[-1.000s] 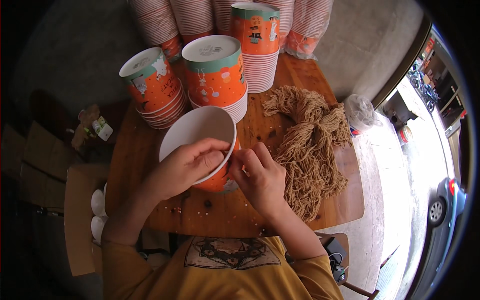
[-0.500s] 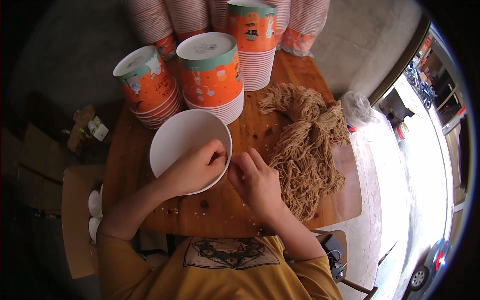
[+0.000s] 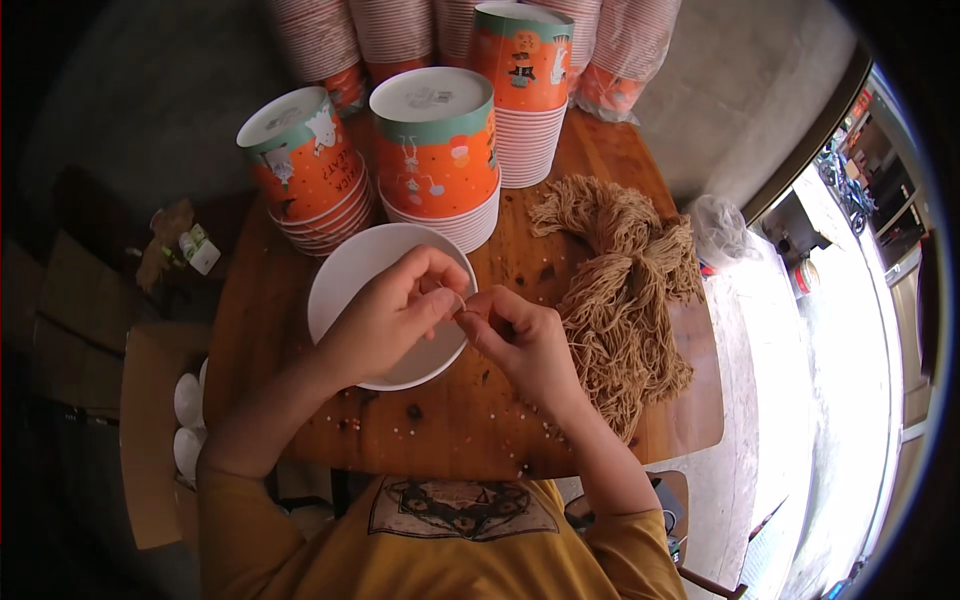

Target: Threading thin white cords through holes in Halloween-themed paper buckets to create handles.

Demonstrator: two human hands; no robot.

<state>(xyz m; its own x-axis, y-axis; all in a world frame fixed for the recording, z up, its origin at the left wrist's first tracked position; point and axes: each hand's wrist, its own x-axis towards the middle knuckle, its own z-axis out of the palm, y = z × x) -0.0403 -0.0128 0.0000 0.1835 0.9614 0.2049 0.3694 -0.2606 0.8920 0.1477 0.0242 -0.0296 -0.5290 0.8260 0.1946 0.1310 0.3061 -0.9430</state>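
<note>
A white paper bucket (image 3: 345, 262) lies tilted on the wooden table, its wide mouth facing me. My left hand (image 3: 400, 308) is over that mouth, thumb and forefinger pinched together. Close to its fingertips, at the bucket's right rim, my right hand (image 3: 522, 340) is also closed in a pinch. A thin pale strand shows between the two sets of fingertips; its ends are hidden by the fingers. Just right of my right hand lies a big tied bundle of brown twine (image 3: 630, 315), its many strands spread loosely.
Upside-down stacks of orange and green printed buckets (image 3: 435, 180) stand behind the bucket, with plastic-wrapped stacks (image 3: 620, 75) farther back. Tiny pale and red bits dot the wooden table (image 3: 440, 440). A cardboard box (image 3: 150, 450) with white round items is at left.
My left hand has come up out of the bucket's mouth toward my right hand. Their fingertips now meet above the rim, and a thin strand shows between them.
</note>
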